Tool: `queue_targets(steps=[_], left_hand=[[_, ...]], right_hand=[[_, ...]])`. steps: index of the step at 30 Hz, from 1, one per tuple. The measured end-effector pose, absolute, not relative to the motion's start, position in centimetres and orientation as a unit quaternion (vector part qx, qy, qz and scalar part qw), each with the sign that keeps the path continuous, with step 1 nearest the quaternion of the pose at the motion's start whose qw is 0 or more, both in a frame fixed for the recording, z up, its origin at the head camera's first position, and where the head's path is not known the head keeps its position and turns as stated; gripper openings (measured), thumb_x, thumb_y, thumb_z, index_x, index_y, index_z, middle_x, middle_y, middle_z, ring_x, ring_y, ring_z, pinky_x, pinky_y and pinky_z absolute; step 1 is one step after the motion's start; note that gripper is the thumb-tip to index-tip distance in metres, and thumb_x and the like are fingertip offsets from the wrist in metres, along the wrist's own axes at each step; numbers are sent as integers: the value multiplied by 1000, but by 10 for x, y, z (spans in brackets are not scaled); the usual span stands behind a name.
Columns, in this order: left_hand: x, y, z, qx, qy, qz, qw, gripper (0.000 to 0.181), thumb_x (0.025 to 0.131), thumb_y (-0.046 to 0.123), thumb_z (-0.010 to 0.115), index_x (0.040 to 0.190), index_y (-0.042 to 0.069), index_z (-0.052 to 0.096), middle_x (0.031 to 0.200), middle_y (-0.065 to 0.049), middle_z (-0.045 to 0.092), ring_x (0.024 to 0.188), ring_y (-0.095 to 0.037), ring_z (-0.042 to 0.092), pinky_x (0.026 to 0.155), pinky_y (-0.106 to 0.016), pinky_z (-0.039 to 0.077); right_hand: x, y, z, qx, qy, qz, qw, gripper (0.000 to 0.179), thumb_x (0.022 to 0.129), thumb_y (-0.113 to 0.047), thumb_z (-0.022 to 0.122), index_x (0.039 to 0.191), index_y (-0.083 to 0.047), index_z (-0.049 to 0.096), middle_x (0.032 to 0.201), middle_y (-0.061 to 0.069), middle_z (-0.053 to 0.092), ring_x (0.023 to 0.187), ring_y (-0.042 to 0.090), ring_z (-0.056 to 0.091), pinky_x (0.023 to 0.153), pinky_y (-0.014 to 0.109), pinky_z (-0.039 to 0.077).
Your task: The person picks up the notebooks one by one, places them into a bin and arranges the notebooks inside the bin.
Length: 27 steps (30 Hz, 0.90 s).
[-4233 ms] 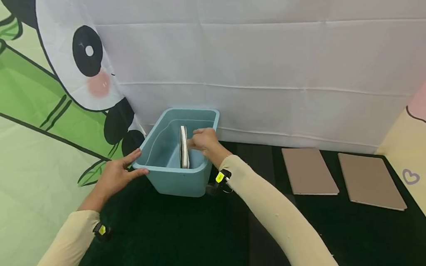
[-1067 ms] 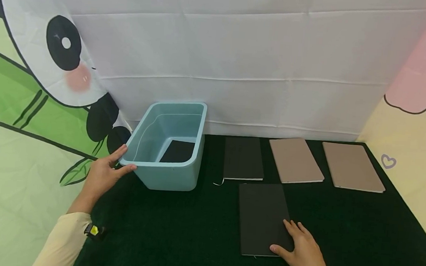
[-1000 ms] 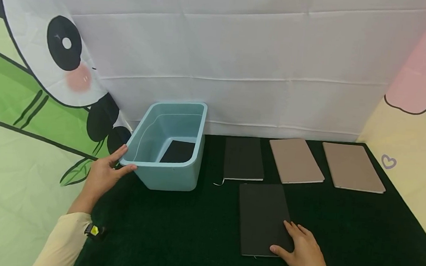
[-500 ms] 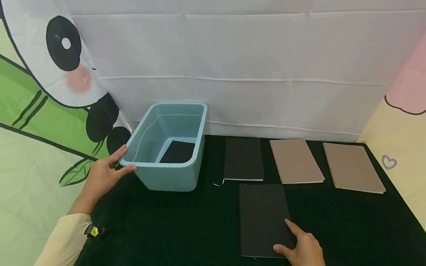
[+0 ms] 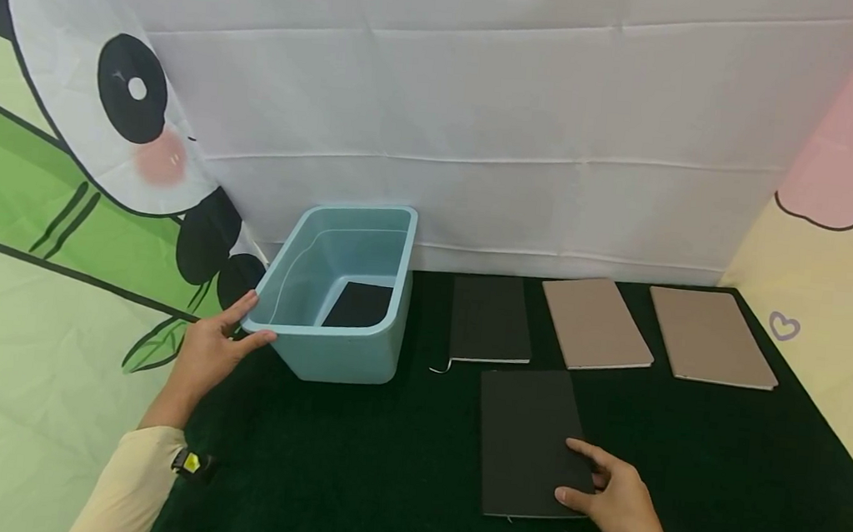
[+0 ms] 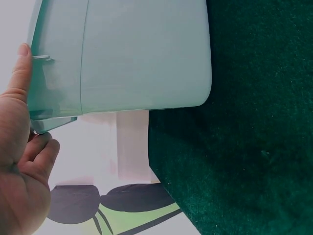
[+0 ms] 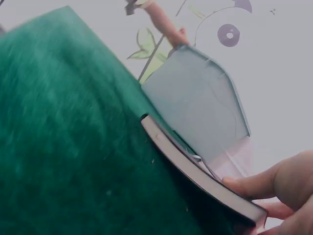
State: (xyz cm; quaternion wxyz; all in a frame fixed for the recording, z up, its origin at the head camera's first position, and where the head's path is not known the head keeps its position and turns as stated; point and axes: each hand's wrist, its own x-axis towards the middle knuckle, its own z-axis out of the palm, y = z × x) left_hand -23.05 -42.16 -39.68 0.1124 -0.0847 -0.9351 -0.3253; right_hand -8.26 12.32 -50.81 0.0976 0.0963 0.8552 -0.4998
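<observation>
My left hand [image 5: 210, 358] holds the near left corner of a light blue plastic bin [image 5: 337, 355]. In the left wrist view its thumb lies along the rim and its fingers are bent at the rim's corner. Inside the bin a black notebook [image 5: 359, 306] shows in part; the front wall hides the rest. My right hand [image 5: 615, 498] pinches the right edge of another black notebook [image 5: 529, 441] on the dark green cloth. From the right wrist view, the thumb is on the cover and fingers are at the edge of the notebook's page block [image 7: 195, 174].
Behind lies a third black notebook [image 5: 493, 317] with a white ribbon [image 5: 441, 367]. To its right are two tan notebooks, one nearer [image 5: 597, 324] and one farther right [image 5: 712, 336]. A white printed backdrop [image 5: 483, 120] rises behind the dark green cloth [image 5: 351, 460].
The right hand has left the bin and come to the near black notebook, where its fingers have bent at the edge. A black notebook now lies flat in the bin. The left hand stays on the rim.
</observation>
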Motion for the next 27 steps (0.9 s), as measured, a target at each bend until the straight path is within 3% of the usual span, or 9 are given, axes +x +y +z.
queue_targets(steps=[6,13,16,21,27], left_hand=[[-231,-422,-398,-86,-935,-326,114,81,92,43,76,157,14,39,160,-10,38,139,-50,44,103,-68,43],[-231,-423,-398,-85,-937,-320,111,81,92,44,76,158,15,38,160,-10,38,139,-50,44,102,-68,43],[-232,-423,-398,-85,-938,-317,111,82,91,44,76,158,15,38,161,-10,38,139,-50,44,102,-68,43],[-232,-423,-399,-85,-939,-313,113,82,91,44,76,157,15,39,160,-10,38,138,-49,45,102,-68,43],[-232,-423,-399,-87,-938,-316,115,81,91,42,77,157,13,40,160,-10,39,139,-49,44,103,-67,43]], right_hand=[[-86,132,-503,61,816,-560,128,73,83,-16,85,148,-6,53,155,30,40,142,47,42,107,51,49],[-88,142,-498,35,719,-670,181,82,88,-8,79,157,1,35,156,38,33,127,44,60,91,44,60],[-90,146,-499,10,680,-706,199,85,92,-7,76,160,2,25,157,37,29,122,39,64,92,44,60],[-90,149,-501,14,641,-737,212,85,94,-7,73,162,-3,22,160,35,26,121,34,66,96,44,58],[-91,149,-505,16,594,-772,224,84,97,-4,69,164,-7,17,161,28,32,121,31,67,99,45,56]])
